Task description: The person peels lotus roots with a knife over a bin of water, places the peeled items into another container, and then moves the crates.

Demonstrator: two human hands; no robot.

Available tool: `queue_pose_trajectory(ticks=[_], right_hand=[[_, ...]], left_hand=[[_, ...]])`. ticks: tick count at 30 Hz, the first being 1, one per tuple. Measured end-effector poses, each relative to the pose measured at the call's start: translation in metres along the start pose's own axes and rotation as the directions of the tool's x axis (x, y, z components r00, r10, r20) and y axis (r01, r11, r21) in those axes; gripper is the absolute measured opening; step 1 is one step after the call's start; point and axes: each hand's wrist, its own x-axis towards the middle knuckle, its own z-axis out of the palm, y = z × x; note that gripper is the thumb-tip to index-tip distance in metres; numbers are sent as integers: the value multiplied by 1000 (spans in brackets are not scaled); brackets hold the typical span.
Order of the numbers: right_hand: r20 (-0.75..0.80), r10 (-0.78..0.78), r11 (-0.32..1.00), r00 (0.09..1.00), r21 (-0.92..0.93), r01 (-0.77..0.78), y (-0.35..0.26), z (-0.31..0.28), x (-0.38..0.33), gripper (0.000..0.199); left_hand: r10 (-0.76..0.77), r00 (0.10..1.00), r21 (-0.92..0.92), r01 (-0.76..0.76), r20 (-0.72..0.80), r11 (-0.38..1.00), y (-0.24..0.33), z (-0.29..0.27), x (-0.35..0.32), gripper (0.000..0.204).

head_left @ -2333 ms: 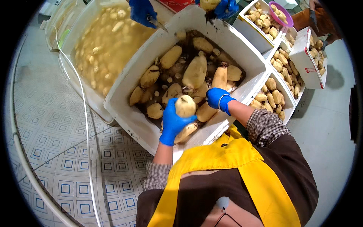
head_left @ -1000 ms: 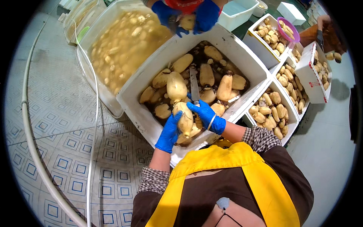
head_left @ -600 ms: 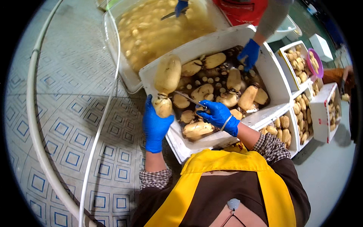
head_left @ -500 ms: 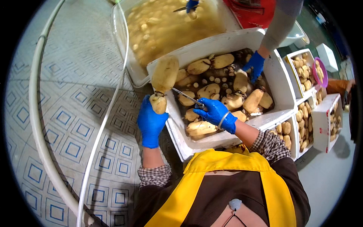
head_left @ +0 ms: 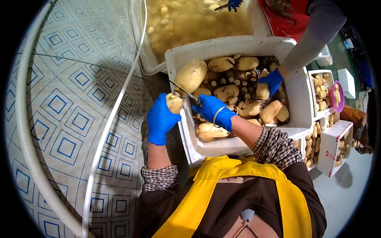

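In a blue glove, my left hand (head_left: 162,120) grips the small end of a lotus root (head_left: 191,75), whose larger segment sticks up over the left rim of a white foam box (head_left: 192,142). My right hand (head_left: 215,112), also gloved in blue, is closed on the handle of a knife (head_left: 185,93). The thin blade lies across the dark joint between the two segments. Whether it has cut in, I cannot tell. Below my right hand, several lotus roots (head_left: 226,93) and small pale round pieces sit in dark water in the box.
Across the box, a co-worker's blue-gloved hand (head_left: 271,82) holds a lotus root. Behind stands a tub (head_left: 136,35) of cloudy yellowish water with pale pieces. Boxes of lotus roots (head_left: 313,148) and a purple basket (head_left: 338,104) are at right. A white hose (head_left: 104,139) crosses the tiled floor.
The knife blade has moved left onto the root's joint, and my right hand has come closer to my left. The root now leans right. The co-worker's hand has closed on a root.
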Motion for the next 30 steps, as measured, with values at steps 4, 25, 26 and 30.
queue_pose_trajectory(ticks=[4, 25, 26, 30], right_hand=[[6, -49, 997, 999, -60, 49, -12, -2, 9, 38], [-511, -388, 922, 767, -213, 324, 25, -30, -53, 11], [-500, -392, 919, 772, -247, 307, 30, -36, -59, 11], [-537, -378, 923, 754, -281, 262, 55, -43, -81, 14]], left_hand=[[-50, 994, -175, 66, 95, 982, -19, 1, 6, 54], [-18, 962, -685, 206, 271, 698, 61, 6, -25, 71], [12, 948, -679, 218, 317, 701, 70, 9, -25, 71], [98, 912, -681, 223, 399, 698, 93, 29, -27, 68]])
